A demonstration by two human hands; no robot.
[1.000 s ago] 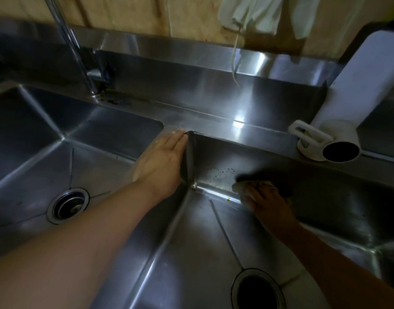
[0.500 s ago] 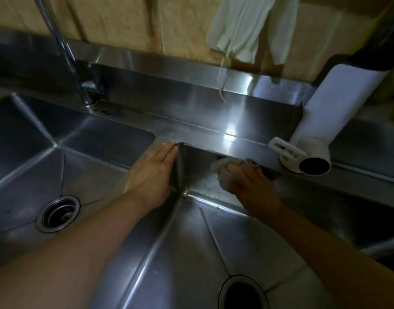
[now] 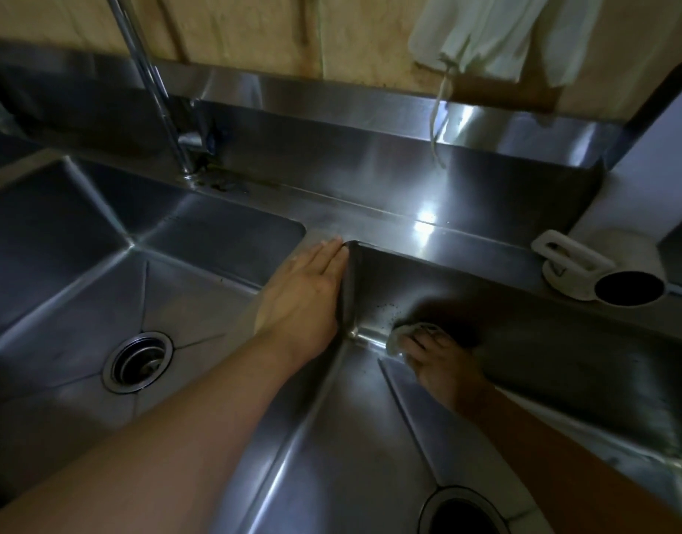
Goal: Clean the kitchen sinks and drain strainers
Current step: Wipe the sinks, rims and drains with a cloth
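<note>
The left hand [image 3: 301, 298] lies flat on the divider [image 3: 345, 302] between the two basins, fingers straight and pressed together, their tips at the ridge's far corner. Just right of that divider, down in the right sink [image 3: 331, 456], the right hand [image 3: 443, 360] presses a pale scrub pad [image 3: 403, 335] into the seam where back wall meets floor (its fingers curl over the pad, dark specks on the wall just above). The right drain [image 3: 463, 512] gapes well nearer than the pad with bare steel between, and left of the divider the left sink [image 3: 62, 264] holds its drain strainer [image 3: 137, 362].
</note>
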